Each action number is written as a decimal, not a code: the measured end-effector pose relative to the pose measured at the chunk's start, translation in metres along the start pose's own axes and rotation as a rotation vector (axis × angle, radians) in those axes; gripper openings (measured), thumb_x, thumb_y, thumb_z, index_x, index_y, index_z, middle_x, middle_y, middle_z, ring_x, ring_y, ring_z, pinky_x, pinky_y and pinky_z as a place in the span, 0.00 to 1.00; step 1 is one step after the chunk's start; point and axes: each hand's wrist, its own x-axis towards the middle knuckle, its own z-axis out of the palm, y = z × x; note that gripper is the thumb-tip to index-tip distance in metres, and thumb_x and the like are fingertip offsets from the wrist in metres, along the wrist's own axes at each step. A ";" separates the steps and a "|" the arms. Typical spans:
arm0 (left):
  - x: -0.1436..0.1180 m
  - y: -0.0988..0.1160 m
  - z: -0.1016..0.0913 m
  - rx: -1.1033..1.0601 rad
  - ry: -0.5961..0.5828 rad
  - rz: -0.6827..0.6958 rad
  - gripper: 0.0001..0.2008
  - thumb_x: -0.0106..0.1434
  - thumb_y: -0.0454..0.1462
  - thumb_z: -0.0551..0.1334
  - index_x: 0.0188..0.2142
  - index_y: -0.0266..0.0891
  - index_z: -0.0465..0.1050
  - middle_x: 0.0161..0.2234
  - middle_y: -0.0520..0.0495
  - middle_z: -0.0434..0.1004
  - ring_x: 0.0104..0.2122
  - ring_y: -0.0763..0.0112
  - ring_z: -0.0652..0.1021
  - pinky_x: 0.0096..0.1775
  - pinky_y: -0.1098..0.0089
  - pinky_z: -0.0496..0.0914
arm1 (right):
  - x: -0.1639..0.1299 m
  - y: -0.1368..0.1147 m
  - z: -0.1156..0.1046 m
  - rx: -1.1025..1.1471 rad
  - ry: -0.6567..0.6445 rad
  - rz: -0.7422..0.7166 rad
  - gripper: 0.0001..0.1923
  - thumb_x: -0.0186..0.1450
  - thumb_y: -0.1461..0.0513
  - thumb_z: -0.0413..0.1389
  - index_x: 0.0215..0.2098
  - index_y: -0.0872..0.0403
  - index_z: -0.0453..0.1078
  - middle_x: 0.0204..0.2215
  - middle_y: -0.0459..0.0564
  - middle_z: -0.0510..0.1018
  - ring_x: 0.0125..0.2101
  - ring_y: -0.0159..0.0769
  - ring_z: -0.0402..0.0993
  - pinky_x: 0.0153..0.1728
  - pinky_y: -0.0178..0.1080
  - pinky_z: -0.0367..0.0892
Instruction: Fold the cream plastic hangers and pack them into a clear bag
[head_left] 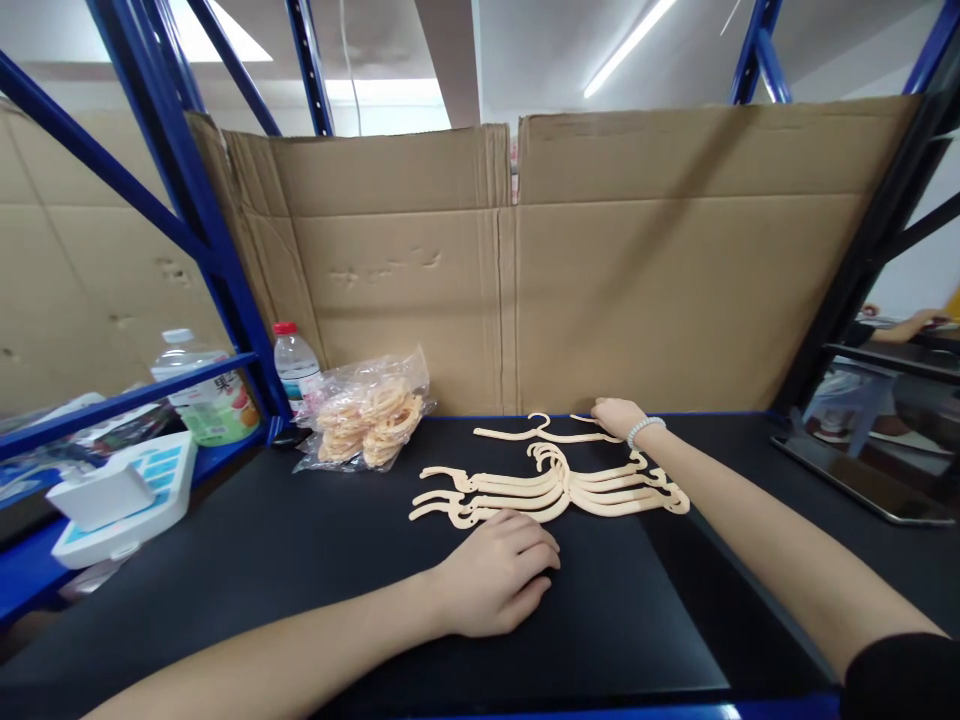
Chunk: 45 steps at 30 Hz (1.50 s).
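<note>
My right hand [616, 415] is at the back of the table, its fingers closed at the right end of a cream plastic clothes hanger [510, 435]. A thin cream tip pokes out left of those fingers; the grip itself is partly hidden. Nearer to me lies a row of several overlapping cream hangers [525, 488], their hooks bunched in the middle. Just in front of that row my left hand [499, 575] rests palm down, fingers loosely bent and a little apart, with nothing visible in it.
A clear plastic bag [367, 415] of cream ring-shaped pieces lies at the back left, beside a red-capped bottle [295, 365]. Farther left are a juice bottle [206, 390] and a white power strip [142, 500]. Cardboard [675, 280] walls the back; a phone-like slab [862, 480] lies right.
</note>
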 end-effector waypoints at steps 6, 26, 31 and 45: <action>0.000 0.001 0.003 0.011 0.015 0.007 0.08 0.62 0.33 0.55 0.41 0.40 0.67 0.44 0.45 0.75 0.43 0.64 0.74 0.48 0.63 0.66 | 0.001 -0.014 -0.015 0.099 0.094 -0.009 0.15 0.67 0.58 0.55 0.49 0.57 0.68 0.48 0.54 0.72 0.45 0.40 0.71 0.45 0.47 0.69; 0.002 -0.011 -0.010 -0.924 0.689 -0.745 0.16 0.59 0.48 0.61 0.33 0.39 0.60 0.26 0.55 0.69 0.19 0.81 0.65 0.22 0.77 0.61 | -0.093 -0.144 -0.099 1.327 0.094 -0.490 0.02 0.54 0.66 0.58 0.26 0.56 0.68 0.21 0.44 0.76 0.24 0.31 0.74 0.25 0.31 0.66; 0.001 -0.016 -0.008 -1.017 0.676 -0.746 0.18 0.53 0.47 0.68 0.30 0.36 0.64 0.24 0.54 0.70 0.19 0.80 0.68 0.22 0.77 0.64 | -0.065 -0.126 -0.088 1.151 0.041 -0.426 0.08 0.61 0.60 0.56 0.33 0.57 0.73 0.29 0.49 0.80 0.27 0.32 0.76 0.28 0.32 0.70; -0.003 -0.029 -0.013 -1.202 0.705 -0.755 0.18 0.57 0.43 0.67 0.31 0.39 0.57 0.30 0.46 0.81 0.18 0.76 0.77 0.22 0.77 0.69 | -0.016 -0.043 -0.012 0.572 0.215 -0.187 0.04 0.55 0.66 0.60 0.23 0.55 0.73 0.25 0.49 0.79 0.29 0.37 0.74 0.33 0.35 0.65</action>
